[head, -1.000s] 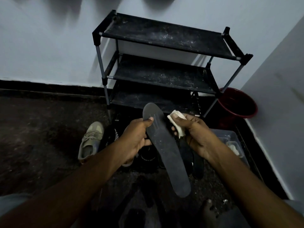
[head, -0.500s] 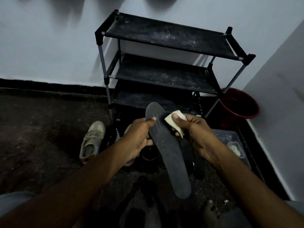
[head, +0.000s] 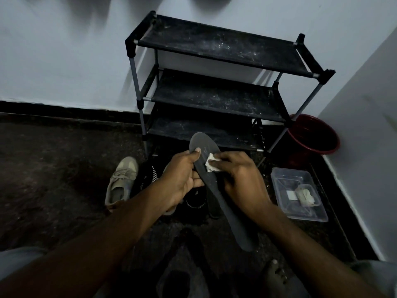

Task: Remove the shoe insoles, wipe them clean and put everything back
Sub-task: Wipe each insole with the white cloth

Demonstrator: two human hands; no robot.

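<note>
A long dark grey insole (head: 234,222) is held up in front of me, toe end pointing away. My left hand (head: 179,179) grips its upper part, thumb on the top face and fingers curled behind. My right hand (head: 240,179) holds a small white wipe (head: 211,163) pressed against the insole's top face just below the toe. A beige sneaker (head: 121,181) lies on the floor to the left. Black shoes (head: 195,201) sit under my hands, mostly hidden.
A black three-tier shoe rack (head: 217,95) stands against the wall ahead. A red bucket (head: 313,136) sits in the right corner. A clear plastic box (head: 298,194) with wipes lies on the floor at right. My bare foot (head: 275,274) shows near the bottom.
My right hand has brought the wipe from beside the insole onto its top face. The left hand keeps its hold.
</note>
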